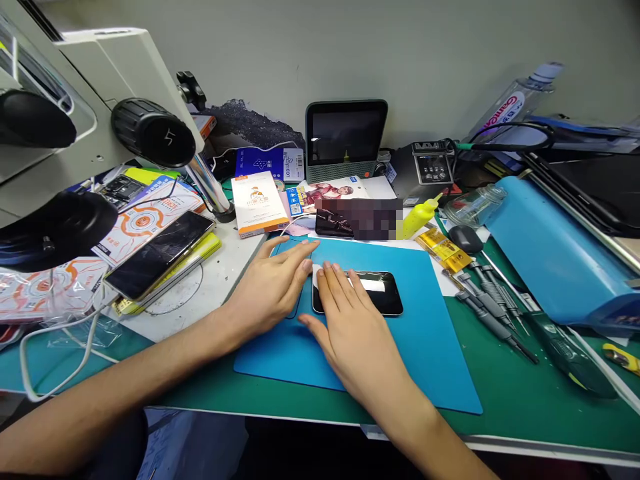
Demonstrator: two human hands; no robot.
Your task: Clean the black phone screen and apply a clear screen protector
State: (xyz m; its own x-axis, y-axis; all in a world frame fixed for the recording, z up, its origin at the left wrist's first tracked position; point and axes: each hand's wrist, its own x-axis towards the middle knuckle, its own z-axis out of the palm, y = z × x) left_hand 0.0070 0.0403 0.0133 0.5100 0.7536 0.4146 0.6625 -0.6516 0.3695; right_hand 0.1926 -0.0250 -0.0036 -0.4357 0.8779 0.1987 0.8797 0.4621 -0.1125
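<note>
A black smartphone point(393, 295) lies on the blue mat point(420, 363), screen side showing, with a white rectangular patch on its surface. My right hand point(357, 330) rests flat across the phone's left half, fingers stretched out and thumb pointing left. A small piece of something white shows beside its fingertips at the phone's left end. Just left of the phone is my left hand point(273, 287), its fingers extended and the thumb near the phone's corner. Nothing shows in its grasp. The part of the phone under my right hand is hidden.
A microscope point(125, 87) overhangs the left side. Another phone point(163, 257) lies on a stack there. Behind the mat are a small display point(347, 137), a white-orange box point(259, 203) and a yellow bottle point(419, 217). Several screwdrivers point(487, 303) and a blue case point(565, 253) lie right.
</note>
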